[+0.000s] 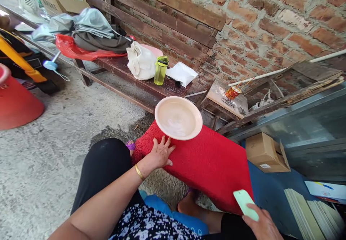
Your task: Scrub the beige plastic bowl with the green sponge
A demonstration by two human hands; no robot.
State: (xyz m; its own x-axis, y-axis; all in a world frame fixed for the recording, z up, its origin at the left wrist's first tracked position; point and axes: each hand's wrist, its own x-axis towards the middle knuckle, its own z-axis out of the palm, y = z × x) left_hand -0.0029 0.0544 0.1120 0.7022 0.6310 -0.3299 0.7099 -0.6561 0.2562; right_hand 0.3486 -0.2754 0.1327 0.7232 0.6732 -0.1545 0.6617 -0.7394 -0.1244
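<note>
My left hand (162,154) lies on a red cloth (205,168) that covers a low bench or table, its fingers spread and nothing in them. Just beyond the fingertips stands a pale pink basin (159,126) of slightly cloudy water, its rim apart from or barely near my fingers. At the lower right, my right hand (261,222) is closed round one end of a mint-green flat piece (245,202) with rounded corners and a small hole at its far end. Its underside is hidden, so I cannot tell what kind of thing it is.
A wooden bench (119,67) along the brick wall bears a white cloth bag (140,61), a green bottle (161,70) and a white packet (182,74). A red bucket (18,101) stands left. At the right are a cardboard box (263,153) and stacked tiles (302,214).
</note>
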